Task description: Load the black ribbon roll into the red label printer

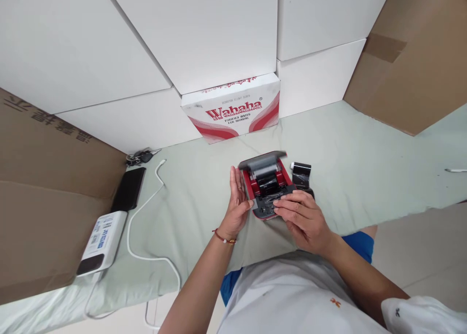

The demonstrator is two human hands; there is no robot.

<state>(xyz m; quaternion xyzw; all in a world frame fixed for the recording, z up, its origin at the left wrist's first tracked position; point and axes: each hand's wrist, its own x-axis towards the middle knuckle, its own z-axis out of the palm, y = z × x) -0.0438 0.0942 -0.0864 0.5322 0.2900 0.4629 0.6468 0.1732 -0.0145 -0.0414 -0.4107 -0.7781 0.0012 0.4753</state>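
Observation:
A small red and black label printer (268, 185) sits on the pale green cloth with its dark lid raised. Inside it are a clear-looking roll at the back and a shiny black ribbon (269, 184) in front. My left hand (238, 202) braces the printer's left side, its thumb on the front left corner and its fingers straight along the wall. With fingers together, my right hand (301, 217) presses its fingertips onto the dark front part. What lies under those fingertips is partly hidden. Just right of the printer lies another black ribbon roll (301, 168) with a white core end.
A Wahaha carton (233, 111) stands behind, against white boxes (219, 32). Brown cardboard boxes flank both sides (408, 57). At left lie keys (140, 156), a black phone-like slab (128, 189), a white power bank (104, 239) and a white cable (129, 237).

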